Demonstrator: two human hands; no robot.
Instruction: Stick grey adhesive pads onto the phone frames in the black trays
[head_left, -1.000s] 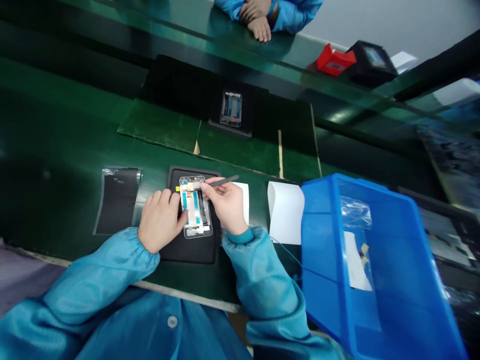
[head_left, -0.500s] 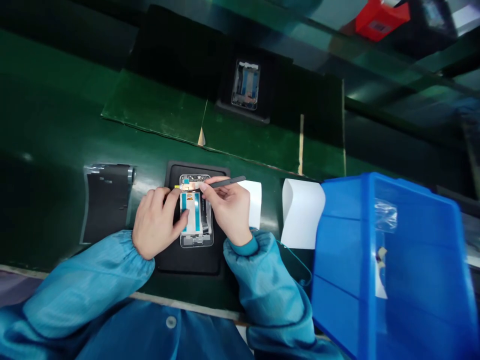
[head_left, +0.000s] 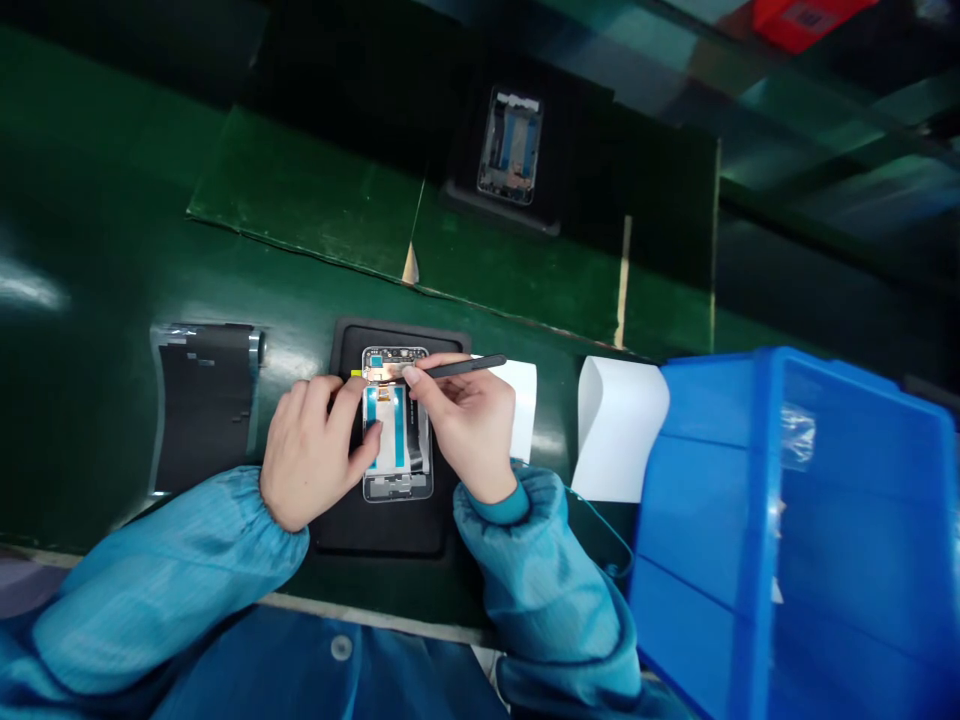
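An opened phone (head_left: 388, 455) lies in a black tray (head_left: 375, 540), its inner parts and blue strips showing. My right hand (head_left: 476, 425) pinches a dark pair of tweezers (head_left: 469, 367), whose tip reaches the upper part of the phone, by a copper-coloured area. My left hand (head_left: 315, 450) rests at the phone's left edge, thumb and index finger apart, the index fingertip by the upper left side and the thumb over the left blue strip. A small yellow tab (head_left: 356, 374) sticks out beside that index fingertip.
A second opened phone (head_left: 511, 147) lies in a dark tray on the raised green board (head_left: 315, 205) behind. A dark sheet of film (head_left: 202, 410) is at left. White sheets (head_left: 619, 430) and a large blue bin (head_left: 701, 450) stand at right. A red box (head_left: 806, 22) is far right.
The camera view has shifted slightly. Both hands keep nearly the same place on the phone, with the tweezers still at its upper part.
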